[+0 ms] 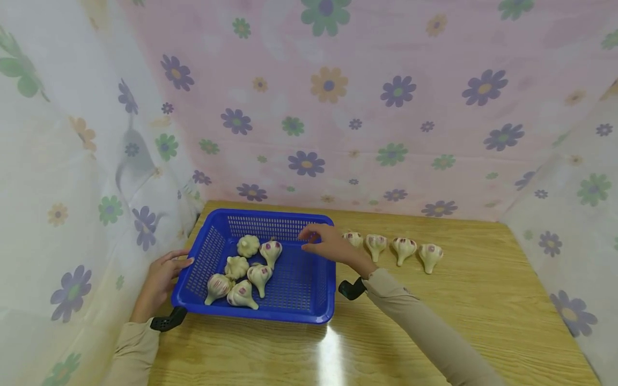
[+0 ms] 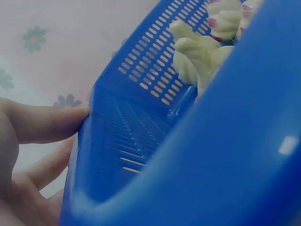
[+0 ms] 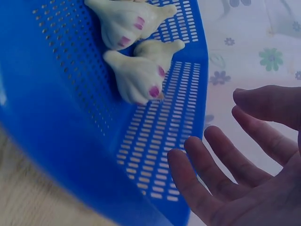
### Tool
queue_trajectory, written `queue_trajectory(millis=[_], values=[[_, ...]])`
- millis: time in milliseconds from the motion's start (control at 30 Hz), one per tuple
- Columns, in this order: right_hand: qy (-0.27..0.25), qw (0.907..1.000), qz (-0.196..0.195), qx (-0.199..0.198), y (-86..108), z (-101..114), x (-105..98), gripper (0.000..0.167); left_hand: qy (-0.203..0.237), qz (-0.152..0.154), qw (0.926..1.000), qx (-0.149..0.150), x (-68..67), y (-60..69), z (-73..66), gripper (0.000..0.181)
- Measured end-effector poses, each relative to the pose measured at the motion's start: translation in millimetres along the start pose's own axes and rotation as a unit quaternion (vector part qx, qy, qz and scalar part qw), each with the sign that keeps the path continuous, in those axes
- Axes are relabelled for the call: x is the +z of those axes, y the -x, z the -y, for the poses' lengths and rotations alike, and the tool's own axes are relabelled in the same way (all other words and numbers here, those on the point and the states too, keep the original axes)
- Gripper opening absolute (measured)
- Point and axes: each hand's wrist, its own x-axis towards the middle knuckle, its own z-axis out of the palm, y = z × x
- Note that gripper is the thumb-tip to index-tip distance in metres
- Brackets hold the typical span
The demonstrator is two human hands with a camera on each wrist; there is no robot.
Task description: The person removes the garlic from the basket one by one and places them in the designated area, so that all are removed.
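Observation:
A blue plastic basket [image 1: 289, 268] holds several garlic bulbs [image 1: 242, 294], mostly in its left half. At the basket's left side, my left hand [image 1: 161, 279] grips the rim; the left wrist view has the thumb [image 2: 51, 123] on the rim and the other fingers outside the wall. My right hand [image 1: 330, 245] hovers over the basket's right end with nothing in it. Its fingers [image 3: 211, 169] are spread and slightly bent in the right wrist view, apart from the bulbs [image 3: 136, 77].
Several more garlic bulbs [image 1: 403, 250] lie in a row on the wooden table [image 1: 473, 300], right of the basket. The nearest one is partly behind my right hand. Flowered cloth [image 1: 354, 145] surrounds the table at the back and both sides.

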Motion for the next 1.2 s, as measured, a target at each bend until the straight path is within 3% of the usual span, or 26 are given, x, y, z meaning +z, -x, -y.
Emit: queue_trajectory(millis=[233,433,733,1033,1200], values=[[-0.064,0.9969,0.005,0.046,-14.2,1,17,0.016,-0.01,-0.004,0.9999,-0.012,0.0,1.2,2.6,0.055],[-0.145,0.9837,-0.001,0.106,-25.5,-4,25,0.024,-0.012,-0.007,0.9998,-0.011,0.0,-0.5,5.8,0.056],[-0.197,0.9686,-0.024,0.149,-39.6,-7,35,0.03,-0.014,-0.009,0.9998,-0.005,1.9,-1.9,1.1,0.057],[-0.195,0.9579,-0.023,0.209,-58.3,-11,65,0.049,-0.018,-0.017,0.9996,-0.015,2.5,-1.7,2.2,0.056],[-0.15,0.9628,-0.029,0.223,-66.7,-11,84,0.052,-0.018,-0.022,0.9994,-0.018,3.3,-2.3,1.6,0.056]])
